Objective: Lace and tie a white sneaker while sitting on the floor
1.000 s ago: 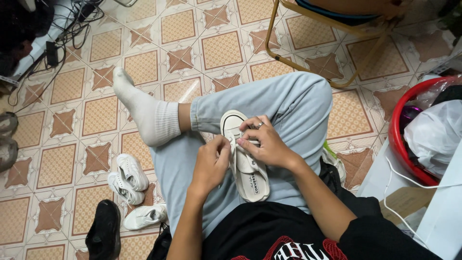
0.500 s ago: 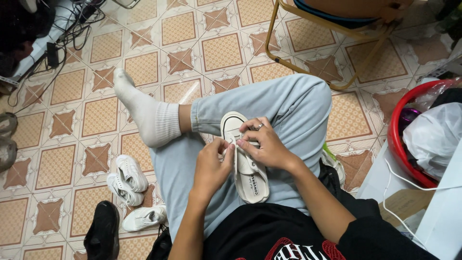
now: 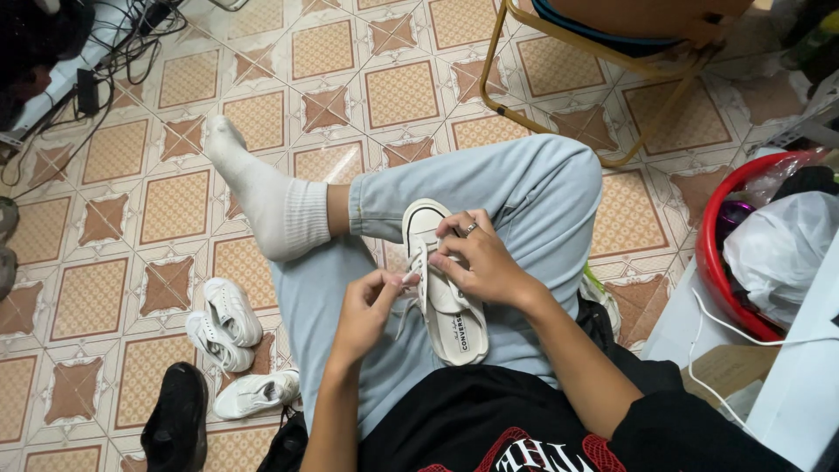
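On the lap, frame centre: white sneaker (image 3: 441,288), sole down on the pale-jeans thigh (image 3: 489,188), toe toward 12 o'clock, heel toward 6.
Left hand (image 3: 363,315): at 9 o'clock of the sneaker; thumb and forefinger pinched together on a white lace (image 3: 411,281) drawn out sideways from the eyelets.
Right hand (image 3: 485,262): laid over the sneaker's mid-section from 3 o'clock; fingers curled around the upper, holding it steady; ring on one finger.
Handling, sneaker: judged light; canvas upper soft and likely to fold, rubber sole and toe cap stiffer. Best held across the sole edges or at the heel.
Handling, lace: thin, limp, apt to slip; take it close to the tip.
Container, 3 o'clock: red basin (image 3: 712,262) holding a white plastic bag (image 3: 782,249) and dark items, too hidden to identify.
Floor, 8 o'clock: three loose white sneakers (image 3: 232,332) and one black shoe (image 3: 175,424) on patterned tiles.
12 to 1 o'clock: yellow-framed chair (image 3: 568,39).
10 o'clock: socked foot (image 3: 262,197) stretched out.
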